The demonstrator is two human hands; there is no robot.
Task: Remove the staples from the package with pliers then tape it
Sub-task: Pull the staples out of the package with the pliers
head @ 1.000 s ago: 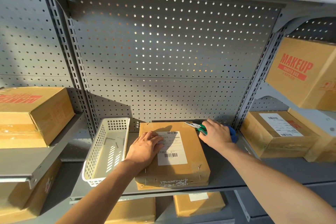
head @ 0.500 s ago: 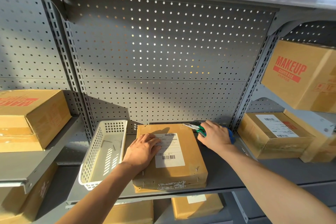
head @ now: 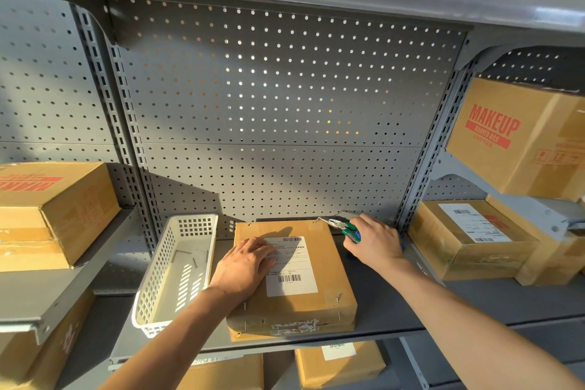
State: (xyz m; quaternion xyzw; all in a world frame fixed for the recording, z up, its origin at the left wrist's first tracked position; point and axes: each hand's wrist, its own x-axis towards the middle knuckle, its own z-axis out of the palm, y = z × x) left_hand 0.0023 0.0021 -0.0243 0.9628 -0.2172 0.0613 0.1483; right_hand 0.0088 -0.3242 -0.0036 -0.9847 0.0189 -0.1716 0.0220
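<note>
The package [head: 292,275] is lying flat on the grey shelf [head: 411,304], its long axis running from the shelf's front edge back toward the pegboard [head: 278,123]. Staples [head: 338,298] are still sitting along its near edge and corners, so the pulling looks only partly done and the taping not yet begun. A white shipping label [head: 289,266] is facing up, with barcodes at its top and bottom; the fine print is too small to read.

The left hand [head: 245,266] is resting flat on the package's left half, fingers spread over the label's edge and pinning it down. The right hand [head: 375,239] is gripping the green-and-blue handles of the pliers [head: 343,227], with the nose pointing left at the package's far right corner, touching it or just short of it; I cannot tell whether a staple is being caught there. That corner is nearest the right hand, so the next pull probably belongs to it.

Just left of the package, a white basket [head: 177,272] is holding a few loose staples. Off to the right, a tilted carton [head: 519,136] is showing "MAKEUP" in red, with smaller words beneath that I cannot make out.
</note>
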